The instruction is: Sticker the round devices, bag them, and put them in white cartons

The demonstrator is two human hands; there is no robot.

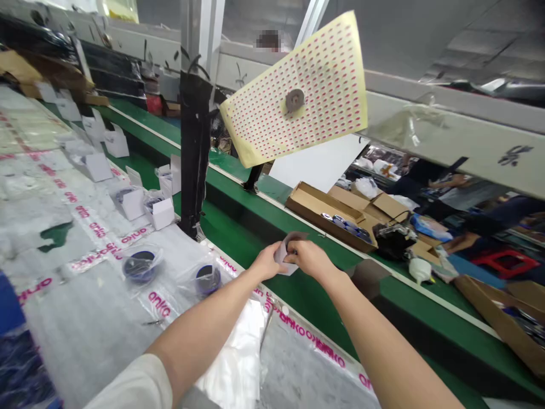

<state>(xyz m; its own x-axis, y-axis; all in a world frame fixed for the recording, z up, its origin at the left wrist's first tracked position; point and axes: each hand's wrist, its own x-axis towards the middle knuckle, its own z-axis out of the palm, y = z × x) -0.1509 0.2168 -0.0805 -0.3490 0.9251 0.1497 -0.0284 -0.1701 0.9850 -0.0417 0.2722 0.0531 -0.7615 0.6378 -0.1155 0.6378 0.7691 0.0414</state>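
Note:
Both my hands meet over the green belt (238, 233), gripping a small white folded carton (284, 257) between them. My left hand (266, 262) pinches its left side with the fingers closed. My right hand (310, 258) closes over its right side and top. To my left, on the clear plastic sheeting (85, 295), lie two dark round items in clear bags (140, 265) (207, 279). A yellow sheet of pink dot stickers (298, 91) hangs above the belt.
Several small white boxes (163, 213) stand along the belt's near edge. A black post (193, 153) rises beside them. Open cardboard trays (327, 213) with dark parts sit across the belt. Other people's arms (447, 182) work at the far right.

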